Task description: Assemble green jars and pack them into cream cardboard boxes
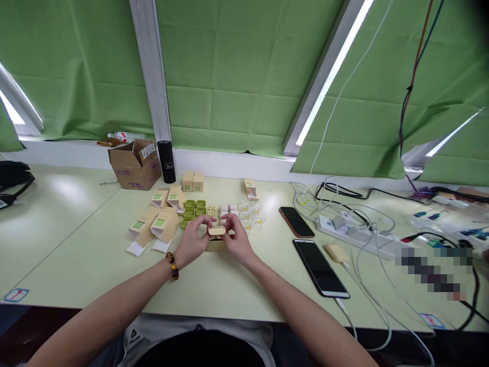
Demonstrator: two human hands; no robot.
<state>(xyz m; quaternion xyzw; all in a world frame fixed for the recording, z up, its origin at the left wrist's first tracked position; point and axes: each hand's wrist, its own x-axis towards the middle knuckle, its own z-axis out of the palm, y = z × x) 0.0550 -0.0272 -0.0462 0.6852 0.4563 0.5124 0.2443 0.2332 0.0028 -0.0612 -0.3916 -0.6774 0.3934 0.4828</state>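
Just in front of me on the table stands a small beige cardboard box (216,245), its top flap raised. My left hand (195,237) pinches the box near its left upper edge, fingers curled inward. From the other side my right hand (237,239) grips the flap and right edge. What is inside the box does not show. Beyond the hands sit several small green square cups (195,206), tiny yellowish pieces (211,210), pale pink pieces (228,208) and clear plastic cups (250,214), partly hidden by my fingers.
Several flattened or open beige cartons (164,224) lie to the left, with two closed boxes (193,182) behind. A brown carton (135,165) and black bottle (166,162) stand at the back. Two phones (321,267), a power strip (355,237) and tangled cables occupy the right.
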